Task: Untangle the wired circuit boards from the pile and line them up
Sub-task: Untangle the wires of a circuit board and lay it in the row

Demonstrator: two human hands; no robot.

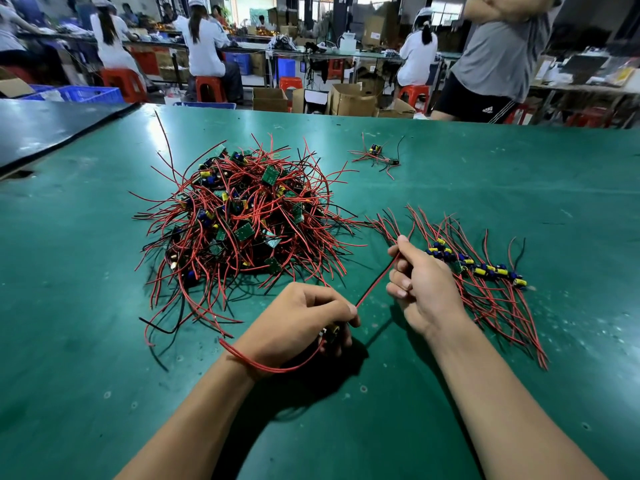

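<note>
A tangled pile (242, 220) of small green circuit boards with red and black wires lies on the green table, ahead and to the left. My left hand (301, 320) grips one wired board, mostly hidden in the fist, and one of its red wires loops around my wrist. A taut red wire (375, 284) runs from that hand up to my right hand (419, 285), which pinches it between thumb and fingers. Right of my right hand lies a row of lined-up boards (485, 271), with their wires fanned out toward and away from me.
A small separate cluster of wired boards (377, 155) lies farther back on the table (104, 271). A dark mat (52, 129) overlaps the far left corner. A person (495, 57) stands at the far right edge; others sit at benches behind.
</note>
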